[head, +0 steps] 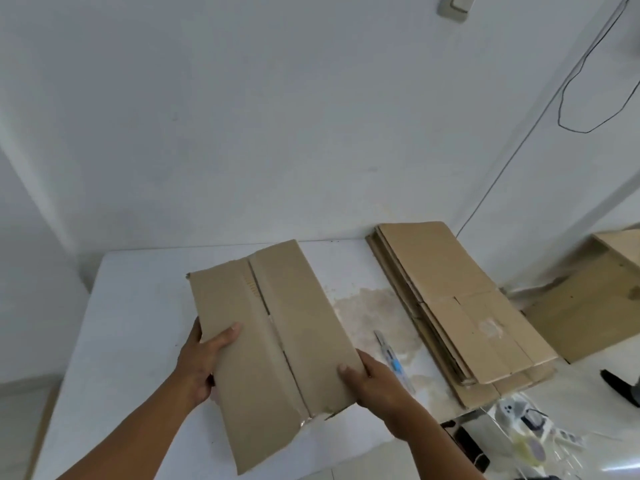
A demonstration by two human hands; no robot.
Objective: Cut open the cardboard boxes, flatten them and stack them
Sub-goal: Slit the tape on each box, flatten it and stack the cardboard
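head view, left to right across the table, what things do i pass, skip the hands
held flattened box → utility knife → stack of flattened cardboard → loose cardboard piece at far right

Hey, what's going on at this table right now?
A person is holding a flattened cardboard box over the white table. The left hand grips its left edge and the right hand grips its right edge, thumbs on top. A stack of boxes that are already flat lies on the right side of the table. A cutter lies on the table between the held box and the stack, with no hand on it. The held box is not yet on the stack.
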